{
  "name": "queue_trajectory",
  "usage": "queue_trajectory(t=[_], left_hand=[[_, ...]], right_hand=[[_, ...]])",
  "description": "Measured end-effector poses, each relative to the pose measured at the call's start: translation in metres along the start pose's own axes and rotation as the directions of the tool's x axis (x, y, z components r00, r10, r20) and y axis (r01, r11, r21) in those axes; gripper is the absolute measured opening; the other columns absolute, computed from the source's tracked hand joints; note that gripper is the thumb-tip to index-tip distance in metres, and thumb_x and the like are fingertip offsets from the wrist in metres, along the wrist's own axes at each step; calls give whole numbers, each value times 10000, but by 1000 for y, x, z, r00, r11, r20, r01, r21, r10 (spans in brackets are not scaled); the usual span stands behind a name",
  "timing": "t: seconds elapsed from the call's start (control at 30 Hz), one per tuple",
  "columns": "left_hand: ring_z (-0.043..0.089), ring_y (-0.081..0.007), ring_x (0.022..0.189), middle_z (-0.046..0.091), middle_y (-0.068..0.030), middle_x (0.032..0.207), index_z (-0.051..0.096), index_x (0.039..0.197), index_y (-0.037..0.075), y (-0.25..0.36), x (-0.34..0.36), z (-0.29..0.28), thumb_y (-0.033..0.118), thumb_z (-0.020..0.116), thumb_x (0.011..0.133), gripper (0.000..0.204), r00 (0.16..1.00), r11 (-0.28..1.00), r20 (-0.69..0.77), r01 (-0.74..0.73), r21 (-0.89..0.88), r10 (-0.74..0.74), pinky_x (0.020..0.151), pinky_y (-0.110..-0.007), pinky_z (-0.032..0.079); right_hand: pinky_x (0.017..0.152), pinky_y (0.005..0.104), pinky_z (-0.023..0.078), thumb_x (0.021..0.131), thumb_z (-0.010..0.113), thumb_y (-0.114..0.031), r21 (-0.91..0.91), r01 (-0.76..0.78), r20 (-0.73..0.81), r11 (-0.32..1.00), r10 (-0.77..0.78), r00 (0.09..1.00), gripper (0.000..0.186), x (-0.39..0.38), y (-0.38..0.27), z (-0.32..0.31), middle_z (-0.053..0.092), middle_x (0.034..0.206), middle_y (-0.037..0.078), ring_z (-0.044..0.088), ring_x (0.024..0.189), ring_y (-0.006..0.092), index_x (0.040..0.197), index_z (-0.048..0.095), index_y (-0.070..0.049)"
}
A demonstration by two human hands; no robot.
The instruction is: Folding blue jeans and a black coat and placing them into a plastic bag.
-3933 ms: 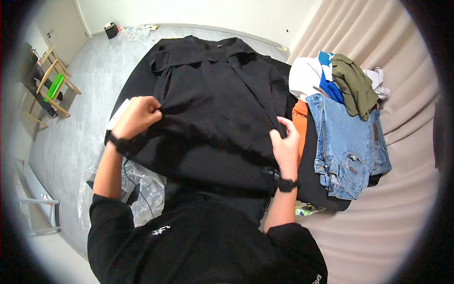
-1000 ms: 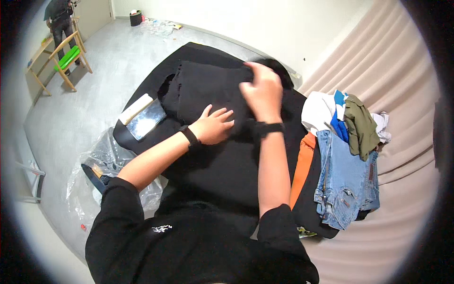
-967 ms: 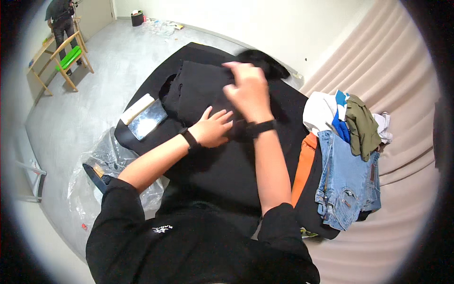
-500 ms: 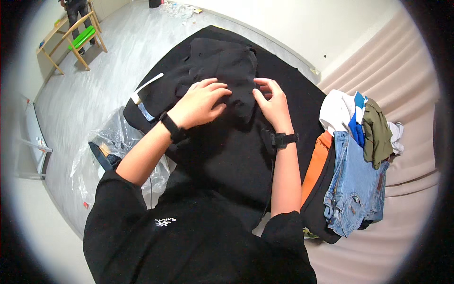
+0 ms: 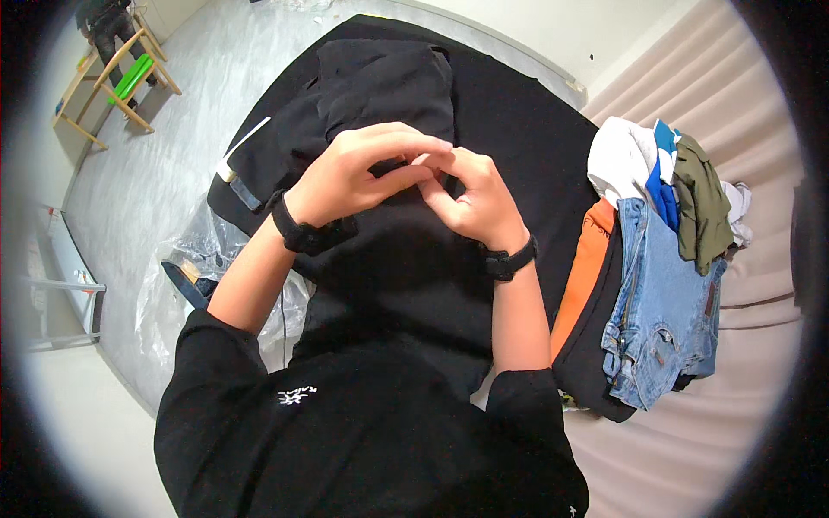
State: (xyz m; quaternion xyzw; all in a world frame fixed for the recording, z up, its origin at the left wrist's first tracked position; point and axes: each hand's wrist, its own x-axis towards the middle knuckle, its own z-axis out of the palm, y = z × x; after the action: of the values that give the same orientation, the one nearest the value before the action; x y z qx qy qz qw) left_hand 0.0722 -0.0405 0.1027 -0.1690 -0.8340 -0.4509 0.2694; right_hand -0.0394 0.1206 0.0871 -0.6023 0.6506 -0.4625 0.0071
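A black folded garment (image 5: 384, 82) lies on the black cloth-covered table (image 5: 527, 129), just beyond my hands. My left hand (image 5: 363, 168) and my right hand (image 5: 473, 192) meet over the garment's near edge. Their curved fingertips and thumbs come together and touch. Whatever may be pinched between them is too small or too hidden to make out. Each wrist wears a black strap. To the left of the garment rests a tool with a thin white handle (image 5: 249, 142) and a grey-blue head.
At the right is a pile of clothes: blue jeans (image 5: 661, 311), an orange and black garment (image 5: 583, 276), an olive one (image 5: 701, 203) and a white one (image 5: 617, 160). Clear plastic bags (image 5: 164, 302) lie at the left. A person (image 5: 112, 43) stands by a green-seated chair (image 5: 131, 79).
Both hands were apart above the garment, fingers spread. They have come together, with the fingertips touching. The view has shifted slightly; the garment and the clothes pile look otherwise the same.
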Motion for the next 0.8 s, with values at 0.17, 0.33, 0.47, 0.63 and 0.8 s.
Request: queue_trajectory(t=[0.17, 0.33, 0.47, 0.63, 0.8], left_hand=[[672, -231, 885, 688, -113, 969, 676, 993, 9, 0, -3, 0, -4, 700, 775, 220, 994, 983, -38, -98, 154, 105, 774, -314, 547], [681, -220, 827, 696, -101, 938, 686, 987, 29, -1, -4, 4, 36, 703, 781, 206, 992, 980, -84, -78, 180, 95, 734, -301, 547], [673, -224, 826, 693, -98, 935, 686, 995, 42, -6, -11, 0, 67, 718, 773, 226, 993, 983, -98, -44, 181, 63, 740, -311, 535], [563, -289, 1075, 630, -108, 1112, 579, 1189, 72, -5, -34, -35, 260, 728, 780, 474, 990, 822, -73, 143, 551, -124, 956, -392, 419], [448, -341, 1210, 506, -178, 1285, 508, 1257, 25, -29, -77, -55, 455, 654, 821, 629, 809, 467, -305, 551, 692, -503, 1011, -413, 384]], right_hand=[[630, 334, 509, 750, 618, -80, 77, -8, 18, 997, 7, 1000, 188, 1, -2, 3, 650, 790, 156, 642, 682, 271, 924, 656, -21], [672, 305, 514, 779, 597, -46, 157, -125, 65, 980, 116, 991, 243, 0, -6, 2, 676, 844, 156, 670, 725, 240, 1015, 637, -4], [671, 282, 500, 805, 592, -51, 193, -120, 70, 974, 109, 992, 228, 2, -3, 9, 672, 792, 100, 639, 685, 166, 1028, 622, -17], [734, 284, 484, 825, 643, -127, 114, -381, 94, 917, 372, 924, 245, 14, 19, -9, 650, 863, 73, 605, 776, 145, 1049, 601, -39], [769, 318, 495, 810, 671, -497, -52, -718, -72, 694, 714, 696, 757, 13, 114, -17, 637, 1038, 165, 612, 857, 192, 1286, 447, 48]])
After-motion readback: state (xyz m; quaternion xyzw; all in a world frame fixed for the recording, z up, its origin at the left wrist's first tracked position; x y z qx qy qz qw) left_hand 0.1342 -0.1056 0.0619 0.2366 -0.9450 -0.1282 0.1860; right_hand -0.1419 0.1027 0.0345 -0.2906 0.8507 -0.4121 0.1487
